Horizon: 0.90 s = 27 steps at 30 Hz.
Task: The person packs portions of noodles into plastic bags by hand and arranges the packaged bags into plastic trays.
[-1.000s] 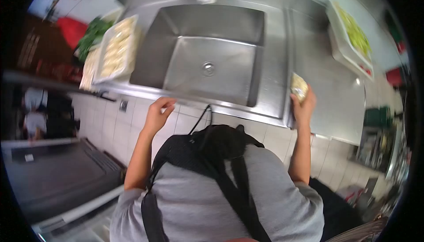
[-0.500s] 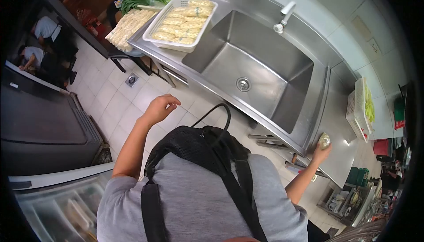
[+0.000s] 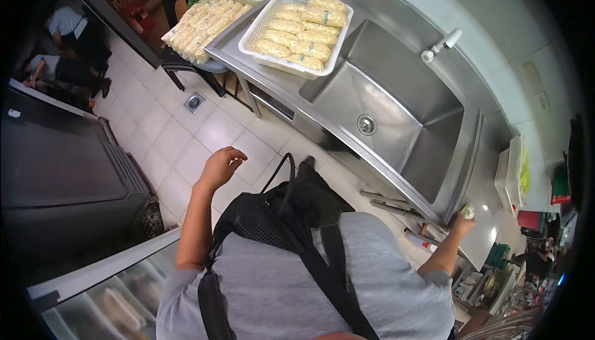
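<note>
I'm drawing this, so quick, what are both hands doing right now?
Left hand: empty, fingers loosely curled, above the floor.
Right hand: holding a small pale packet.

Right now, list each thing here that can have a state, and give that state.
Left hand: fingers loosely curled, nothing seen in them
Right hand: gripping a small packet
Tap: no water seen running
Sink drain: uncovered
Basket beside the basin: lidless, filled with wrapped bundles
</note>
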Available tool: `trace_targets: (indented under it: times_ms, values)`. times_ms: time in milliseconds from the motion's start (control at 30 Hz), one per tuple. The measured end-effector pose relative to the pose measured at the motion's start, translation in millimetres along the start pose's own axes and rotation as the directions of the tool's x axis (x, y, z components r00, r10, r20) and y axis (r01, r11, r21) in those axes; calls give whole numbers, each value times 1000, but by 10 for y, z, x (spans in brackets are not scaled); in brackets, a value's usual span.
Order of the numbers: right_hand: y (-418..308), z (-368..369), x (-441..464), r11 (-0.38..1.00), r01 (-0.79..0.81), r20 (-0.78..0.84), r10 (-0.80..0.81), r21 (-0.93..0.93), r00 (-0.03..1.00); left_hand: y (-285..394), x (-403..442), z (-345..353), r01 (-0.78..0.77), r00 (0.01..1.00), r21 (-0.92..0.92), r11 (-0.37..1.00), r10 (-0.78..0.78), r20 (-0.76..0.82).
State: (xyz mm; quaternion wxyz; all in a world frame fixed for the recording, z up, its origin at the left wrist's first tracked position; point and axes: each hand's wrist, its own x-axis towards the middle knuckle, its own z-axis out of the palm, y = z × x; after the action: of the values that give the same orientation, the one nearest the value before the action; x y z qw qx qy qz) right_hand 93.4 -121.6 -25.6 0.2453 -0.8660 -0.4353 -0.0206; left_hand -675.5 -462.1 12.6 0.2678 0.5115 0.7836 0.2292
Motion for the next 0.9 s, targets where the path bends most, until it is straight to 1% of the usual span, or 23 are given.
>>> trace_targets:
  times_ms: [67,167,200,233,267,300,367,400,433,467,500,533,567,600,633,667,700,733,767,800,833,867,900]
  values:
    - [-93,69,-146,1000,-25,-56,24,-16,998,-43,149,25,-9,1000,-16,1000,9,20]
    - [-288,105,-273,976,-218,-156,214,-12,964,-137,429,-40,2,995,-32,1000,2,103]
    - [-413,137,-327,958,-286,-215,284,24,934,-193,536,-85,6,991,-26,1000,-3,133]
    - [-717,58,-483,934,-352,-270,355,62,895,-250,638,-153,10,986,-17,1000,-8,165]
    - [-945,92,-586,904,-414,-320,425,106,847,-305,766,-253,13,979,31,999,-19,203]
    - [-1001,281,-575,915,-332,-369,398,230,840,-405,913,-351,-24,979,74,997,9,206]
    - [-1040,695,-473,883,-135,-470,363,450,805,-650,1230,-565,-98,974,156,983,63,217]
    - [-1393,743,-668,798,80,-420,227,598,879,-718,1391,-731,-96,980,150,984,66,190]
    - [-1667,910,-734,727,157,-426,201,669,882,-640,1559,-954,-79,987,138,987,58,151]
    - [-1971,1067,-784,640,235,-438,177,731,881,-577,1750,-1152,-100,991,153,983,86,98]
    - [-2546,941,-1017,552,248,-317,31,796,948,-392,1910,-1366,-170,985,61,984,172,-31]
    - [-3061,939,-1224,554,147,-234,89,819,968,-53,2031,-1620,-141,985,-22,990,138,-101]
    - [-3550,929,-1392,484,199,-212,-29,852,977,117,2182,-1772,-214,960,-142,966,181,-212]
    - [-4098,915,-1665,277,178,-166,-67,944,984,279,2311,-1954,-286,943,-204,936,238,-233]
    - [-4586,839,-1916,277,131,-103,-111,952,988,405,2417,-2080,-336,936,-358,871,267,-228]
    - [-4983,863,-2163,176,75,-47,-160,981,986,510,2521,-2174,-372,928,-508,777,297,-225]
    - [-5420,785,-2455,143,14,11,-177,990,984,574,2621,-2223,-393,918,-646,655,326,-227]
    - [-5802,680,-2795,24,-28,34,-284,999,958,596,2723,-2249,-399,905,-671,626,385,-179]
    - [-6121,517,-3155,-7,-125,113,-381,992,918,598,2827,-2281,-402,887,-695,596,442,-134]
    - [-6392,468,-3497,-84,-214,149,-476,973,867,584,2925,-2302,-401,863,-719,568,497,-88]
    - [-6591,380,-3839,-46,-276,195,-599,960,776,584,3009,-2264,-411,856,-793,450,491,-165]
    - [-6669,440,-4077,5,-210,137,-773,978,620,573,3080,-2197,-416,849,-850,324,472,-236]
    - [-6749,500,-4315,17,-127,71,-901,992,428,473,3152,-2235,-398,865,-857,327,444,-232]
